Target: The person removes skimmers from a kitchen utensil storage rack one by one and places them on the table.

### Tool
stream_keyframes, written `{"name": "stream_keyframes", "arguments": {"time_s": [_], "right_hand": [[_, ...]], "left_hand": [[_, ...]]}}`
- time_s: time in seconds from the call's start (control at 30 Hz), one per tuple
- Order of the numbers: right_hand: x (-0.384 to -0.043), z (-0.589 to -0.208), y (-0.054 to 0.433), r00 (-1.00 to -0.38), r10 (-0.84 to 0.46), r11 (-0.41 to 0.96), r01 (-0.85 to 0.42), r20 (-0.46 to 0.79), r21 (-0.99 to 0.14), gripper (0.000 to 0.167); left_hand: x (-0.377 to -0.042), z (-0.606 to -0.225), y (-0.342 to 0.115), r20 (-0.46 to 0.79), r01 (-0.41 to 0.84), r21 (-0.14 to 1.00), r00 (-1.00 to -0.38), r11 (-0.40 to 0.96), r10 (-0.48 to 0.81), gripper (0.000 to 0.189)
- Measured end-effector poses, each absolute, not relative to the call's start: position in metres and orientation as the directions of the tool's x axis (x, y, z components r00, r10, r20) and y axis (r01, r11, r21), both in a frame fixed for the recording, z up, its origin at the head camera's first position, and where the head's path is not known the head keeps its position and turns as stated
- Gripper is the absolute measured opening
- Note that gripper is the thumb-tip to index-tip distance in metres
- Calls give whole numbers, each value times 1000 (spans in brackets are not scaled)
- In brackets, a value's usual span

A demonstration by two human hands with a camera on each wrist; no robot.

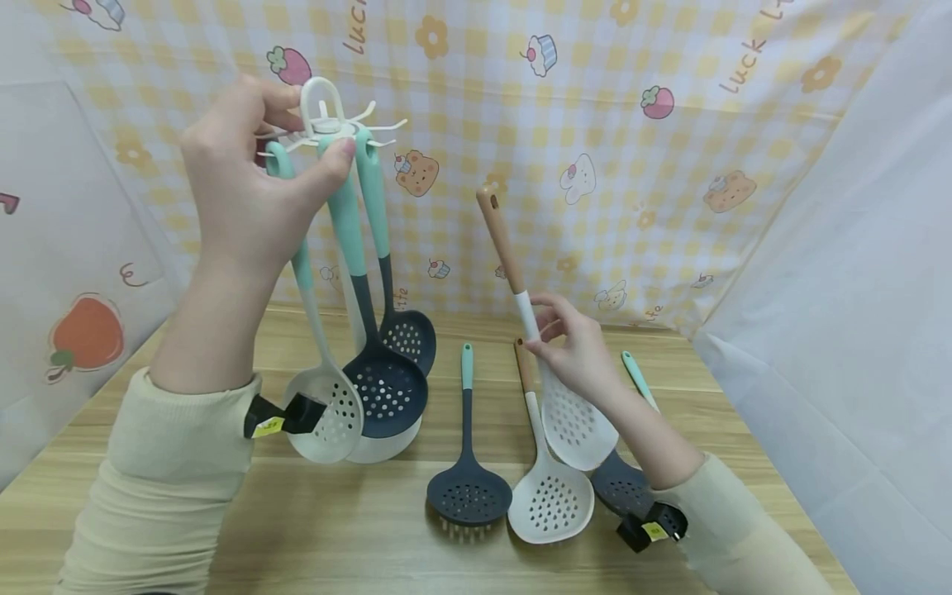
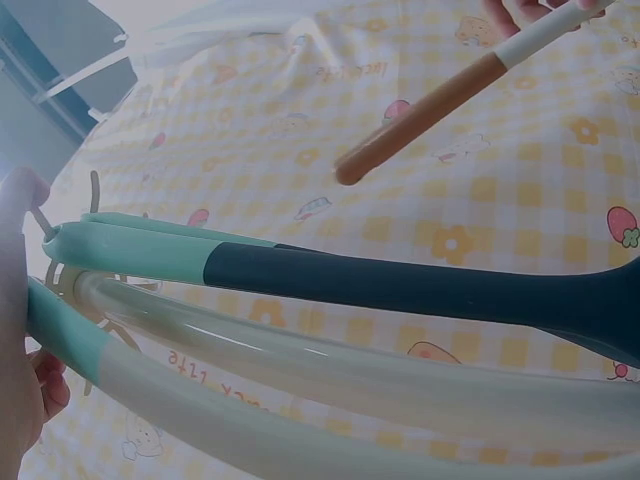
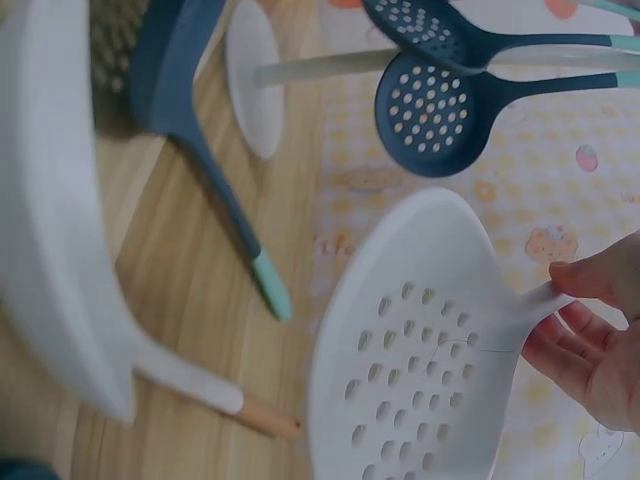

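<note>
My left hand (image 1: 245,182) holds the top of a white utensil rack (image 1: 321,91), its thumb against a mint handle. Hanging from the rack are a white skimmer (image 1: 316,438) and two dark skimmers, one (image 1: 379,413) in front of the other (image 1: 418,335). In my right hand (image 1: 576,351) a white slotted turner (image 1: 576,430) is pinched by its neck, its wooden-ended handle slanting up towards the rack. The right wrist view shows the turner's holed head (image 3: 410,370) and the thumb and fingers on its neck. The turner is apart from the rack.
On the wooden table (image 1: 335,529) lie a dark skimmer (image 1: 468,492) with a mint handle, a white skimmer (image 1: 550,504) with a wooden handle, and a dark slotted utensil (image 1: 621,483) partly hidden by the right arm. A checked cloth (image 1: 476,107) hangs behind.
</note>
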State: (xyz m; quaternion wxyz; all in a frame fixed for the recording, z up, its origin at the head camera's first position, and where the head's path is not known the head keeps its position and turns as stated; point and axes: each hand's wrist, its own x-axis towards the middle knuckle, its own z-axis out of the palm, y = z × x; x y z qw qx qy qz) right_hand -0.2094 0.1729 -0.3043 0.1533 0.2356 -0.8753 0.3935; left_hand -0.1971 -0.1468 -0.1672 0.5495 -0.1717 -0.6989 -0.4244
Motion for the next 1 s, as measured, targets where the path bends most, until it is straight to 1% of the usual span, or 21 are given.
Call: {"name": "stream_keyframes", "arguments": {"time_s": [0.2,0.37,0.57,0.8,1.0], "right_hand": [[-208,-309,190,-872,-267,644,-478,410,-598,60],[-209,-313,202,-891,-264,676,-444,369,-588,58],[-211,-321,223,-928,-206,717,-359,310,-598,58],[-210,-329,253,-949,-174,778,-297,265,-554,55],[-208,-330,278,-955,-156,825,-266,252,-498,55]], "left_hand": [[-198,-167,-146,915,707,401,-333,582,-226,44],[-199,-167,-147,917,709,399,-327,581,-231,44],[-199,-168,-146,921,711,389,-319,586,-225,44],[-199,-167,-144,929,724,369,-307,583,-206,42],[-198,-167,-145,917,710,398,-329,581,-226,42]]}}
